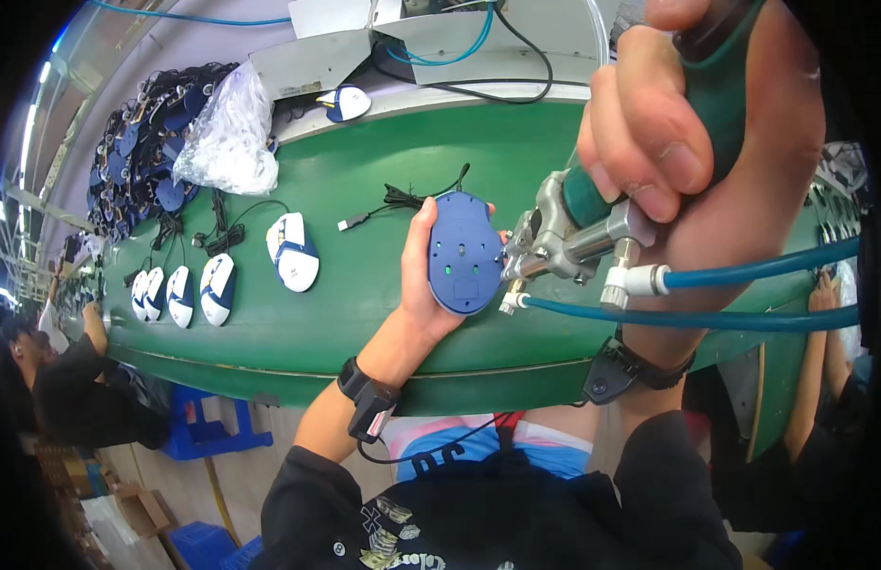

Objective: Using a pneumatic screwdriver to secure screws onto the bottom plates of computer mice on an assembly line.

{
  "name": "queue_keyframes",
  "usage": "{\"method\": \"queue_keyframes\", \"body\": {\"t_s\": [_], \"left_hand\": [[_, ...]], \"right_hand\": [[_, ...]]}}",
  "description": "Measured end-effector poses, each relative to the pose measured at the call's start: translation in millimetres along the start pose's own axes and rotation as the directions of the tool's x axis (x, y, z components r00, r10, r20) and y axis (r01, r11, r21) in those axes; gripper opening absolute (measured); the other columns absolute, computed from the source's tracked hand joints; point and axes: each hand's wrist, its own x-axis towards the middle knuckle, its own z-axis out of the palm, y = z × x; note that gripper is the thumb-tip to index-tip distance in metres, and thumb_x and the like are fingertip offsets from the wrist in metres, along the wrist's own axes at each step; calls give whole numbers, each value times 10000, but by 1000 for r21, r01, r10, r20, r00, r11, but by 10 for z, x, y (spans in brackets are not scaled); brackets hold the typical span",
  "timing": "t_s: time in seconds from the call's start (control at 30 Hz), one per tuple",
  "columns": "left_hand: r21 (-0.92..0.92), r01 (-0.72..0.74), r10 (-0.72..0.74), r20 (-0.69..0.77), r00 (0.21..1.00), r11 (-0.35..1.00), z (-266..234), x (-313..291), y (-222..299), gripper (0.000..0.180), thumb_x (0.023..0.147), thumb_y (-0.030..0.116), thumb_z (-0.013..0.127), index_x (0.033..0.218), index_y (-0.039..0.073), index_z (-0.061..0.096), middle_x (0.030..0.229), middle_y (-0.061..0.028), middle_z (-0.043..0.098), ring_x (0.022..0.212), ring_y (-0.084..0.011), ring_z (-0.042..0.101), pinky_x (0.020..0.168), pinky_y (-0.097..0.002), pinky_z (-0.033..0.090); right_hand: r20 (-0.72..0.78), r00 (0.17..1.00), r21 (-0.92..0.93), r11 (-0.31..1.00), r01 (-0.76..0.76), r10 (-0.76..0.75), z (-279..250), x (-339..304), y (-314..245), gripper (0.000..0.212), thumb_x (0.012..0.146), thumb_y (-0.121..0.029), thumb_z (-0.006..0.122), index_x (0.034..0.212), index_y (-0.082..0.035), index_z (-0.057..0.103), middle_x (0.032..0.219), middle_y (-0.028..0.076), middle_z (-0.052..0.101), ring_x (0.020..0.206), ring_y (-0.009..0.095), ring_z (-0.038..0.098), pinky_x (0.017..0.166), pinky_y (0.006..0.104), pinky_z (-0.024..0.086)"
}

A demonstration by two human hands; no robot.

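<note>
My left hand [419,275] is closed round a computer mouse [464,252], held with its blue underside up above the green work surface [364,180]. The mouse's bundled black cable [399,198] lies just beyond it, with the plug at the left end. On the right, my right hand [649,123] grips the green handle of an air-powered screwdriver [566,237]. Its metal head comes up against the right edge of the mouse, and the exact point of contact is hidden. Two blue air hoses [763,275] run from the tool to the right.
Several white-and-blue mice [293,252] lie to the left, and one more mouse [347,103] sits at the back. A clear plastic bag [236,142] leans against a heap of blue mouse parts [141,157]. Co-workers [89,389] are at both sides. A blue stool [212,432] stands below.
</note>
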Motion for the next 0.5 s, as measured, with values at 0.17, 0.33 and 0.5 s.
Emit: {"method": "queue_keyframes", "body": {"t_s": [0.17, 0.33, 0.5], "left_hand": [[-4, 11, -11, 24, 1000, 1000, -66, -24, 33, 586, 950, 561, 445, 1135, 16, 559, 921, -154, 649, 809, -244, 669, 695, -359, 577], [-55, 32, -27, 89, 996, 998, -56, -17, 57, 586, 952, 559, 443, 1140, 16, 558, 917, -154, 649, 812, -246, 670, 701, -371, 578], [-2, -47, 47, 1, 999, 999, 96, -46, -17, 583, 955, 557, 440, 1145, 19, 562, 968, -139, 644, 859, -239, 664, 751, -401, 582]], "right_hand": [[53, 996, 33, 997, 67, -69, -113, 83, 140, 357, 995, -364, 519, 940, -13, 546, 566, -12, 438, 433, 64, 372, 398, 220, 273], [90, 989, 71, 992, 108, -114, -78, 147, 189, 365, 1001, -376, 499, 956, -16, 540, 569, -20, 428, 431, 60, 366, 398, 217, 275], [126, 974, 115, 978, 172, -186, -51, 154, 103, 399, 1013, -415, 451, 995, -23, 524, 572, -40, 404, 422, 48, 347, 397, 211, 278]]}}
